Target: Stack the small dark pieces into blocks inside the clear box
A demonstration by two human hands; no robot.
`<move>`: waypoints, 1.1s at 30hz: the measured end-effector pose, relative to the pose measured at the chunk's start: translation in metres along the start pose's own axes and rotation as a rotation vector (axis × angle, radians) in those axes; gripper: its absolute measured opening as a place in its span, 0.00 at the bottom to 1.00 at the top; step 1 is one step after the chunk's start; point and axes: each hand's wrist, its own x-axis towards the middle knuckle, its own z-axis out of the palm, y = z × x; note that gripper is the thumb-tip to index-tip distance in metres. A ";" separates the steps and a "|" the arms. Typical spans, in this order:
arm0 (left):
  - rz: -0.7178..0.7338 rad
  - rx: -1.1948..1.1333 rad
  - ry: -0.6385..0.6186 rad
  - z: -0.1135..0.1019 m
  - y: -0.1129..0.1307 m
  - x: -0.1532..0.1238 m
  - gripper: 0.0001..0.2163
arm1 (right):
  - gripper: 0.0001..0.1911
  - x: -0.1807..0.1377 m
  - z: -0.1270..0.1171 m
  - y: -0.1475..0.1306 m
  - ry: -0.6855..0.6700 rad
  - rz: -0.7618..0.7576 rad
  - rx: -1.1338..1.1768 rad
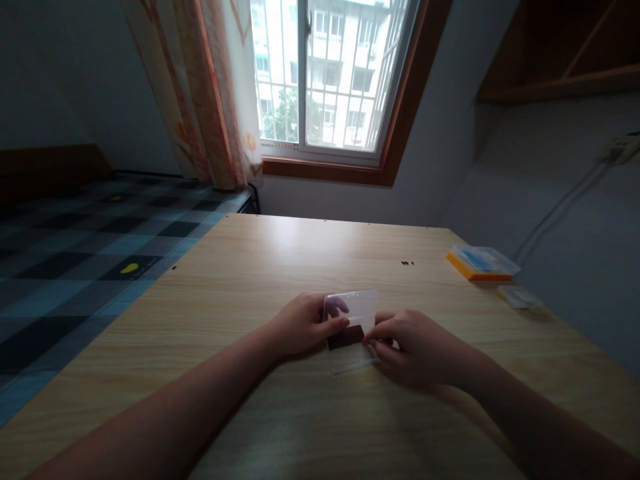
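A small clear plastic box (350, 330) with its lid raised lies on the wooden table (250, 280), a dark brown patch showing inside it. My left hand (305, 325) grips the box's left side, thumb on the lid and fingers behind it. My right hand (413, 347) rests at the box's right edge, its fingertips pinched together at the dark part inside. What the pinch holds is too small to make out.
An orange and clear flat case (480, 263) and a small clear box (520, 297) lie at the table's right edge. Tiny dark specks (407, 263) sit mid-table. A bed with a checked cover (100, 247) stands on the left. A window and curtain are behind.
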 end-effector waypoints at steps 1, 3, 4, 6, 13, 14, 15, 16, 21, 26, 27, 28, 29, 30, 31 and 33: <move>-0.001 0.000 0.003 0.000 0.000 0.000 0.10 | 0.12 0.000 0.000 0.000 -0.001 0.000 0.001; 0.002 0.000 0.007 0.000 0.001 0.000 0.10 | 0.12 0.000 0.001 0.000 -0.004 0.002 0.001; 0.003 0.001 0.009 0.000 0.001 0.000 0.10 | 0.11 0.000 0.001 0.001 -0.004 0.003 0.001; 0.003 0.003 0.010 -0.001 0.001 0.000 0.11 | 0.11 -0.001 0.000 0.002 -0.003 0.002 -0.002; -0.003 -0.006 -0.001 0.000 0.002 0.001 0.10 | 0.12 -0.002 -0.001 0.001 -0.021 -0.003 0.013; -0.005 -0.010 -0.008 0.000 0.002 0.001 0.10 | 0.12 -0.002 0.000 0.000 -0.021 -0.001 0.014; -0.005 -0.016 -0.014 0.000 0.002 0.001 0.10 | 0.12 -0.002 0.000 0.000 -0.020 0.001 0.014; -0.004 -0.023 -0.018 0.000 0.002 0.001 0.10 | 0.12 -0.002 0.000 0.000 -0.020 0.003 0.015; -0.001 -0.018 -0.008 -0.001 0.002 0.000 0.10 | 0.13 -0.001 0.000 -0.001 -0.031 0.006 0.014; 0.001 -0.016 -0.009 -0.001 0.002 0.001 0.10 | 0.13 0.000 -0.001 -0.001 -0.027 0.005 0.013; 0.001 -0.016 -0.009 -0.001 0.002 0.001 0.10 | 0.13 0.000 0.000 -0.001 -0.027 0.007 0.015; 0.001 -0.016 -0.010 -0.001 0.002 0.001 0.10 | 0.13 0.000 0.000 -0.001 -0.028 0.009 0.016; 0.001 -0.014 -0.011 -0.001 0.002 0.001 0.10 | 0.13 -0.001 0.000 -0.001 -0.030 0.009 0.018; 0.001 -0.010 -0.010 -0.001 0.003 0.001 0.10 | 0.13 -0.001 0.000 -0.001 -0.030 0.007 0.019; 0.003 -0.004 -0.010 -0.001 0.003 0.001 0.10 | 0.13 -0.001 0.000 -0.001 -0.025 0.001 0.019; 0.002 0.004 -0.013 -0.002 0.004 0.001 0.10 | 0.13 -0.003 -0.001 -0.001 -0.004 -0.025 0.026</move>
